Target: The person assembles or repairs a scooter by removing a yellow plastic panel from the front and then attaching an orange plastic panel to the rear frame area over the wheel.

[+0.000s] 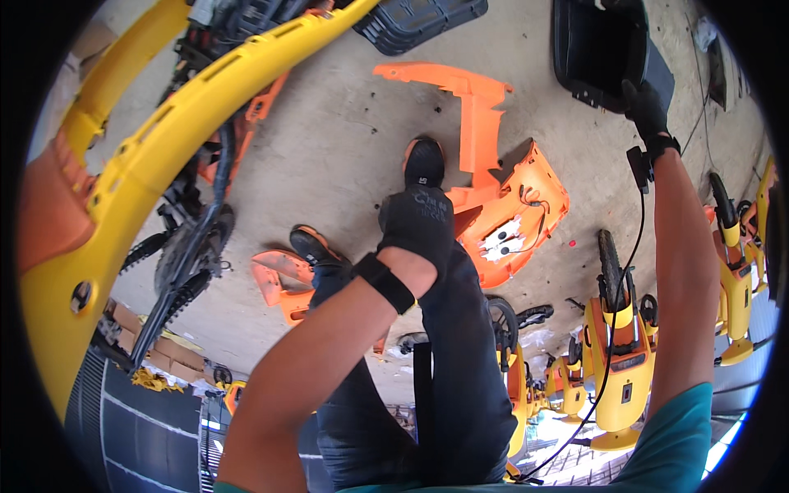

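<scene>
We are gripping the black box (598, 53) with our right hand (648, 108), its gloved fingers wrapping the wall at the near right corner, so this grip is narrow and full. The box is extending ahead of the grip and to its left, so most of its body is lying beyond the one corner we are holding. Its open mouth is facing us; its long axis seems to be running away from us, but its far end is meeting the view's edge, so we are not judging that firmly. We cannot tell whether the floor (329, 123) is bearing its weight. Our left hand (417, 220) is hovering or resting by the right knee, well apart from the box; only the glove's back is showing, so we cannot tell how its fingers are standing. An orange strip (480, 135) and an orange shell (552, 178) are lying between left hand and box.
</scene>
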Tool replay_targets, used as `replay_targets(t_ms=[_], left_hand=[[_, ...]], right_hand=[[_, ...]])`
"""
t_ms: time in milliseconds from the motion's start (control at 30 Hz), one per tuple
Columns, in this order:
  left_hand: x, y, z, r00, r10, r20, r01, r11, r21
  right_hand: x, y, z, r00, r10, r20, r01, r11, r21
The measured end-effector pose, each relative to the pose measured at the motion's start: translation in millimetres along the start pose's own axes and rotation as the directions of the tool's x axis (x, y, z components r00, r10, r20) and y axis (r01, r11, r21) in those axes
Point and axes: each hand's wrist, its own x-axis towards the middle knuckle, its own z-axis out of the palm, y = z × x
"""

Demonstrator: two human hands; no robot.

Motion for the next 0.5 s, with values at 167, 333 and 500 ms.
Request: replay_targets(t_ms=[167,333,500], left_hand=[[-77.1,1.5,-47.0,0.99,-0.13,-0.05,0.125,0.988,-0.094],[-169.5,-19.8,-67.3,0.996,-0.049,-0.079,0.043,0.996,-0.079],[-286.0,-63.3,-62.3,0.991,-0.107,-0.084,0.074,0.944,-0.322]], right_hand=[[-49.9,-20.6,-60.0,0.996,-0.041,0.08,0.054,0.985,-0.164],[-108.8,3.2,-115.2,0.967,-0.07,0.244,0.094,0.992,-0.086],[-206.1,4.0,-131.8,0.911,-0.355,0.21,0.365,0.931,-0.007]])
